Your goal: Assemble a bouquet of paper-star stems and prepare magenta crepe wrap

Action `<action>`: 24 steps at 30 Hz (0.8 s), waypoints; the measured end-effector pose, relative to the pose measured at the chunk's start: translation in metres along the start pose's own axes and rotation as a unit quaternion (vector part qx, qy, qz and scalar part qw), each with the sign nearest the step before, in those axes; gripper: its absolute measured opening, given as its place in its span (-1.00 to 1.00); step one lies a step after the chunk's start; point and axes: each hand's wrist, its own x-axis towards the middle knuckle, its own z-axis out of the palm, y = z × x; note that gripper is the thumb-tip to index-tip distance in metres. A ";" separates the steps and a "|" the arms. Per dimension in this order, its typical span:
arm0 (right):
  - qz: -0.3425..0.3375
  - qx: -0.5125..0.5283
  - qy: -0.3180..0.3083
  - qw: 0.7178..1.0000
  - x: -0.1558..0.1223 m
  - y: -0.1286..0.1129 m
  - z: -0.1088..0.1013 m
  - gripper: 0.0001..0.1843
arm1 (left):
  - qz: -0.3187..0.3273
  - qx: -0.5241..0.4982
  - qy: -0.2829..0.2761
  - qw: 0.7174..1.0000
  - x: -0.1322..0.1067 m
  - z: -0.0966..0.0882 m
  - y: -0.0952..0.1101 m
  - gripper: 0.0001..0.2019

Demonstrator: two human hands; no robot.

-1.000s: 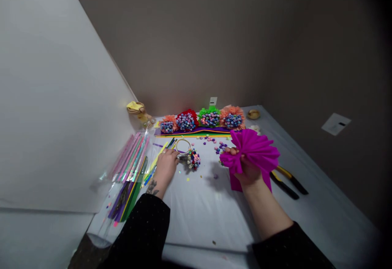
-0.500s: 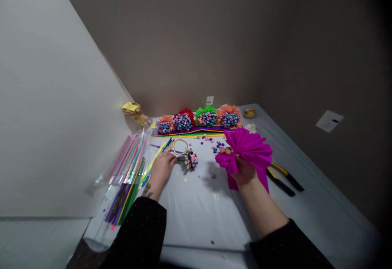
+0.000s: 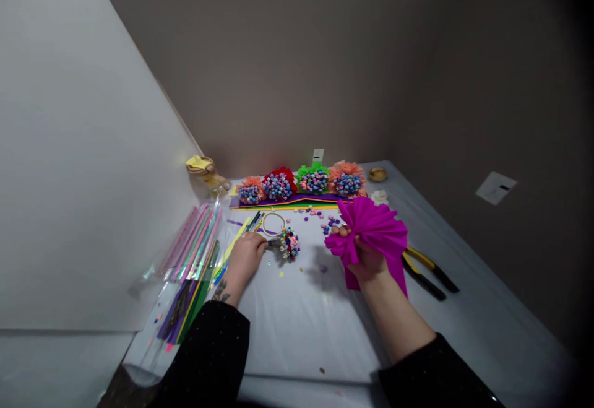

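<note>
My left hand grips the wrapped stems of a small bunch of colourful paper star beads, which rests on the white-covered table. A thin round hoop lies just beyond this hand. My right hand holds a pleated magenta crepe paper fan up above the table, gathered at its base. Its fingertips are close to a scatter of loose paper stars.
Along the back edge, several finished paper-and-bead bunches sit on coloured sheets. A clear bag of coloured strips lies at left. Yellow-handled pliers lie at right. A wall closes the left side and the back.
The whole scene has shifted slightly left and down in view. The magenta fan has turned a little in my right hand. My left hand stays on the bead bunch.
</note>
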 end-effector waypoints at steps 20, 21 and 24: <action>-0.016 0.002 -0.001 1.000 0.003 0.003 0.002 -0.65 | 0.029 0.016 -0.035 0.999 0.016 0.012 -0.004 -0.84; -0.019 0.001 -0.002 1.000 0.003 0.003 0.002 -0.65 | 0.028 0.021 -0.034 0.999 0.016 0.012 -0.004 -0.83; -0.014 -0.007 -0.011 1.000 0.003 0.003 0.000 -0.68 | 0.017 0.033 -0.033 0.999 0.017 0.013 -0.003 -0.82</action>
